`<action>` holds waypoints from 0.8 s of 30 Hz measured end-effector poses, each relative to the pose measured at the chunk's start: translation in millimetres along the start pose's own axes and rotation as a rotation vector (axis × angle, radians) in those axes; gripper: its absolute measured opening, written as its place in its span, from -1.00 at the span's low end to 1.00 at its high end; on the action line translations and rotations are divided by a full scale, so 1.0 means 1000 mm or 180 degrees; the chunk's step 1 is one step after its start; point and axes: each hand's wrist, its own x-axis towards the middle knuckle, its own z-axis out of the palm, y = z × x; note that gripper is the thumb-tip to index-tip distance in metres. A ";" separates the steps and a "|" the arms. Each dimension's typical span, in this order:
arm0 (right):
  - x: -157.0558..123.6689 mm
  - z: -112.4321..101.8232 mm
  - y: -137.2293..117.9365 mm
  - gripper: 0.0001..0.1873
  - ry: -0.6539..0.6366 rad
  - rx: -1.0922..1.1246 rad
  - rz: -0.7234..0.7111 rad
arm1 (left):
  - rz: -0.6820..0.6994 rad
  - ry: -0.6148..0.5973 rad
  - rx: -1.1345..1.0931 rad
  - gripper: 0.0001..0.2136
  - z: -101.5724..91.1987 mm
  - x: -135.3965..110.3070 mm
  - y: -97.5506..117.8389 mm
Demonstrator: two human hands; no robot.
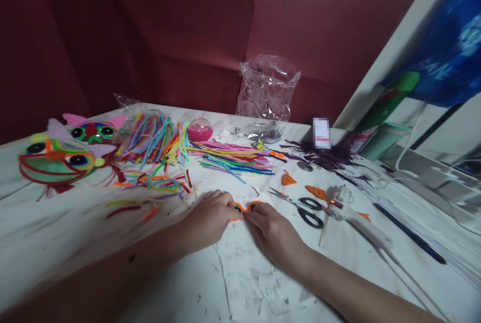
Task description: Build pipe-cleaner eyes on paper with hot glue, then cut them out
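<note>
My left hand (210,220) and my right hand (272,230) meet at the middle of the white table (240,283). Both are closed in a pinch on a small orange pipe-cleaner piece (244,207) with two black eyes, lying on the table between the fingertips. Just right of it lie black-handled scissors (306,207) and a white glue gun (353,215). Orange felt scraps (288,179) lie beyond them.
Heaps of coloured pipe cleaners (188,155) spread across the back. Two finished pipe-cleaner faces (56,160) sit at far left. A pink ball (200,130), a clear plastic bag (267,87), purple pipe cleaners (319,155) and a dark pen (409,232) lie around.
</note>
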 end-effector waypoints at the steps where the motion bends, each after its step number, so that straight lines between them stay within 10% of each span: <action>1: 0.000 -0.001 0.001 -0.73 0.0021 0.0077 0.0031 | -0.0008 -0.0002 0.0004 -0.72 0.000 0.000 0.000; 24: 0.003 0.000 -0.004 -0.74 -0.0227 -0.0371 -0.0017 | -0.0312 0.0188 -0.0233 -0.78 0.006 0.001 -0.002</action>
